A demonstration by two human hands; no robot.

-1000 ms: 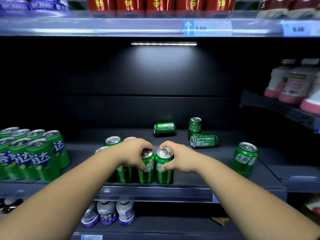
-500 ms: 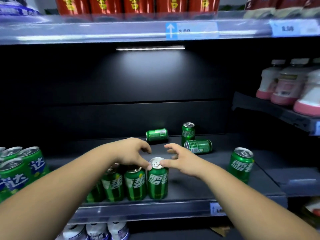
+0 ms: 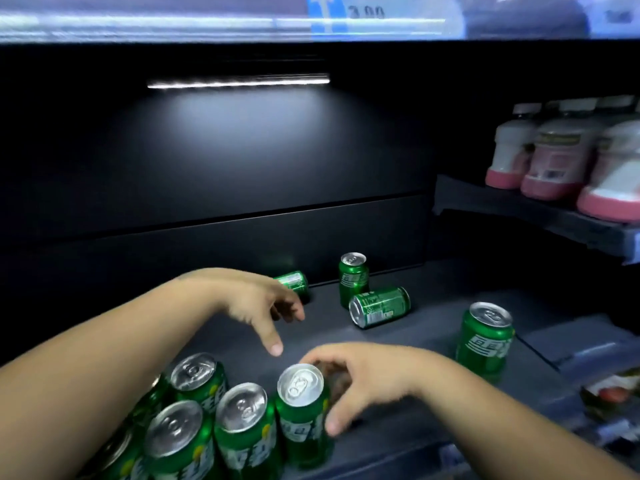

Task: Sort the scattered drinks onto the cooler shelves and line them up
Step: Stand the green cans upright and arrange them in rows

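Lower centre: your right hand [image 3: 363,382] cups, loosely open, the end can [image 3: 301,410]; left hand [image 3: 256,306] open, empty; cans rigid, likely slick; grip mid-wall.

Glossy green metal cans [image 3: 302,414] with bright silvery lids, matt dark shelf [image 3: 408,337], smooth matt black back panel [image 3: 242,161], white and pink plastic bottles [image 3: 557,157] at right

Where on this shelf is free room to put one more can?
Bare shelf lies between the right hand, the tipped can and the lone can. The front left is crowded with the grouped cans.
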